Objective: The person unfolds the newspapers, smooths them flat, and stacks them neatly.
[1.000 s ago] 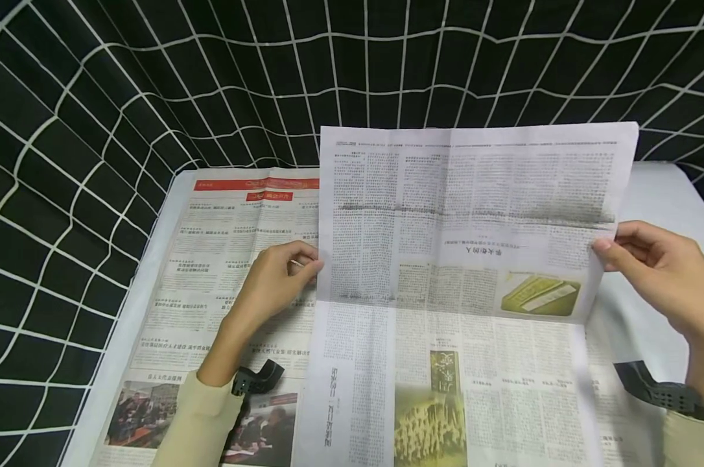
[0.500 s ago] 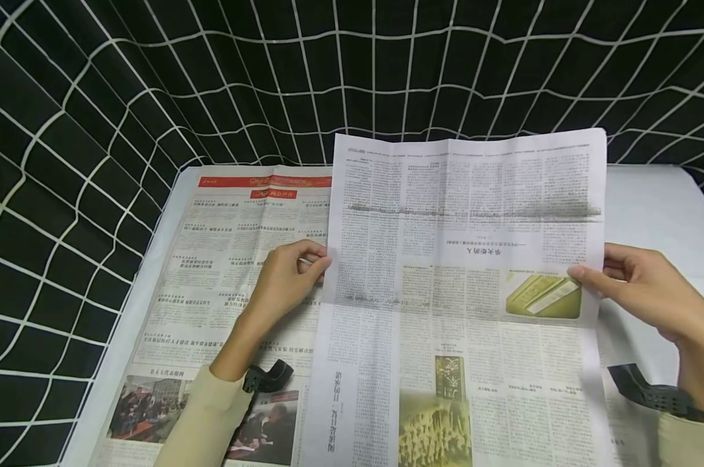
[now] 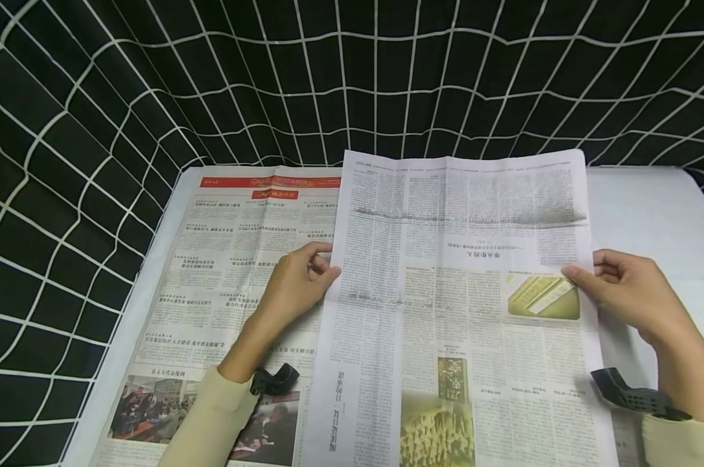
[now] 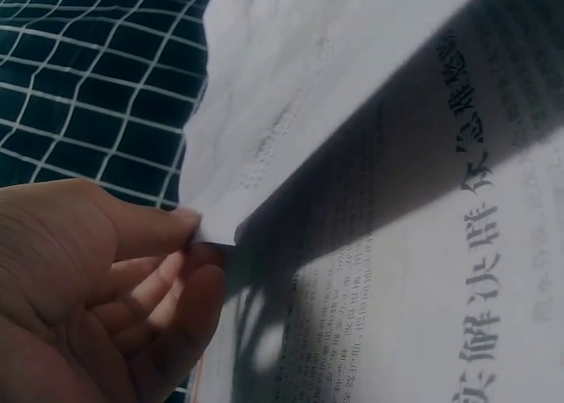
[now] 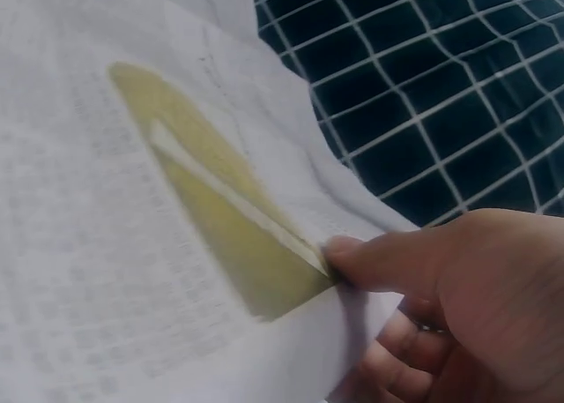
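A newspaper sheet point(image 3: 445, 292) is held up between both hands, with its upper part raised above the table. My left hand point(image 3: 299, 279) pinches the sheet's left edge between thumb and fingers. On the opposite edge, beside a yellow-green picture, my right hand point(image 3: 632, 285) grips the paper with the thumb in front and the fingers behind. In the left wrist view the left hand point(image 4: 115, 288) holds the sheet's edge over another printed page. The right wrist view has the right thumb point(image 5: 379, 262) pressed onto the paper at the picture's corner.
Under the raised sheet lies another newspaper point(image 3: 212, 272) with a red banner and photos, spread on a white table point(image 3: 649, 207). A black cloth with a white grid point(image 3: 387, 78) rises behind and at the left. Each wrist wears a black camera strap point(image 3: 638, 395).
The sheet's top edge has come down and its right edge has moved left along with the right hand. The left hand has shifted slightly right, still pinching the edge.
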A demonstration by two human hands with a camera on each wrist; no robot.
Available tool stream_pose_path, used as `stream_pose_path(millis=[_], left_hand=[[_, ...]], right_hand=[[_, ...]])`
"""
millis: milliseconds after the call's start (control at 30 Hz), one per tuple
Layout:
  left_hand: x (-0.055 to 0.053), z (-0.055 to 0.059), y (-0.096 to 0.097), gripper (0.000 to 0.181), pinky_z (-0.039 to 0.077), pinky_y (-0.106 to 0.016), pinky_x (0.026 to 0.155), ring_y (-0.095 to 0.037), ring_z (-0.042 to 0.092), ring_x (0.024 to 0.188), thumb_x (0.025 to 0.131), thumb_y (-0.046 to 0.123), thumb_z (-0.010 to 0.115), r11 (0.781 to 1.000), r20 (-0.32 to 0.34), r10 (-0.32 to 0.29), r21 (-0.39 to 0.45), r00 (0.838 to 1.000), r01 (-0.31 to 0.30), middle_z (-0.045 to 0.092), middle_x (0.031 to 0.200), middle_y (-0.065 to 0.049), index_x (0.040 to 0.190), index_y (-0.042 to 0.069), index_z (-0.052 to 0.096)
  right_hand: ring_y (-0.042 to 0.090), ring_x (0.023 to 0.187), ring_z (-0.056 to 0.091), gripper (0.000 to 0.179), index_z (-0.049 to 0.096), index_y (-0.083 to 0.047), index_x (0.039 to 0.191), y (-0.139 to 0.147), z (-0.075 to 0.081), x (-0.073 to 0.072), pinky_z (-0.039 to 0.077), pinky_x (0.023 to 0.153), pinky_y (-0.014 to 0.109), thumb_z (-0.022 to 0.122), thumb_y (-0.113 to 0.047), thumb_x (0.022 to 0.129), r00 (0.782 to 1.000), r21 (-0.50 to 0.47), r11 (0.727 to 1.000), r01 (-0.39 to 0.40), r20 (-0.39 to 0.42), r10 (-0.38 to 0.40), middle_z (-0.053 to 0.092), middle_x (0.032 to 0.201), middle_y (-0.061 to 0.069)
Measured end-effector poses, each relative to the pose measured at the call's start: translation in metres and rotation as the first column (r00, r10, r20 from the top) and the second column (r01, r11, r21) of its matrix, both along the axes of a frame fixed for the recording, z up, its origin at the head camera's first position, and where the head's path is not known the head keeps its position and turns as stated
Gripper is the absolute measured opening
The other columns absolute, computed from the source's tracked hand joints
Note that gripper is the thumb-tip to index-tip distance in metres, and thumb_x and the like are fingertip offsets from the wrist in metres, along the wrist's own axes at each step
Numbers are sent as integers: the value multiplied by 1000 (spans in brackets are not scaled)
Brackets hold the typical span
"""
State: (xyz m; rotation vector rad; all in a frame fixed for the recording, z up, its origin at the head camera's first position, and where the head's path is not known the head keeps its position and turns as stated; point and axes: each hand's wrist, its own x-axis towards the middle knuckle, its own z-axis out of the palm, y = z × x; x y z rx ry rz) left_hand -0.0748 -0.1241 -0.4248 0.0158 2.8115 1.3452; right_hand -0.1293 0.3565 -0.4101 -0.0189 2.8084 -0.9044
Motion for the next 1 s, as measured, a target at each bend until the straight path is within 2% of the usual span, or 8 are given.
stream_pose_path(millis=[167,300,400,533,633,733,833,1000], left_hand=[[1,0,2,54,50,-26,64,-10,61,62,95,16,79,1000,21,-6,-13,1000,7,74,99,-6,145,6,61],[2,-1,5,62,48,-28,64,-11,57,61,92,14,81,998,19,-13,-55,1000,14,74,102,-7,149,8,57],[2,-3,6,62,49,-30,69,-13,59,67,90,13,83,994,0,-18,-105,1000,18,75,108,-10,147,8,59],[3,-5,7,53,49,-31,75,-15,58,74,88,13,85,986,-28,-22,-168,999,16,73,117,-14,138,6,67],[4,-6,6,47,48,-31,73,-16,56,74,89,12,85,984,-28,-27,-176,999,21,72,119,-15,133,5,70],[5,-6,6,44,48,-29,71,-14,56,71,90,11,84,984,-14,-29,-174,999,26,71,117,-13,132,6,71],[5,-6,6,43,47,-29,71,-13,57,70,90,12,83,983,1,-28,-182,1000,28,71,114,-12,132,7,72],[5,-3,8,42,47,-30,72,-13,59,73,91,15,83,981,13,-29,-192,999,31,72,114,-10,131,9,72]], right_hand=[[5,70,52,54,63,8,125,1,-6,2,39,60,20,61,-43,107,1000,44,999,17,-7,-17,72,88,9],[7,74,48,54,62,7,123,6,-8,3,36,61,22,57,-44,108,1000,71,997,-22,15,22,65,85,7],[12,77,52,59,58,11,128,10,-8,3,43,66,30,60,-44,107,996,81,995,-65,72,60,66,89,14],[26,86,60,80,45,17,141,13,-8,0,48,75,46,68,-48,101,978,104,988,-112,189,91,68,103,28],[28,89,60,89,40,17,145,13,-10,-2,48,76,44,74,-50,97,966,110,986,-125,242,96,69,105,26],[27,88,59,89,42,17,143,13,-11,-1,48,76,44,75,-50,96,967,111,988,-108,241,78,69,102,22],[29,89,59,84,45,17,140,12,-13,1,50,80,51,75,-49,97,970,111,989,-96,232,69,69,100,21],[37,93,58,79,47,18,138,12,-13,1,49,78,56,72,-47,100,974,142,985,-99,219,66,69,102,29]])
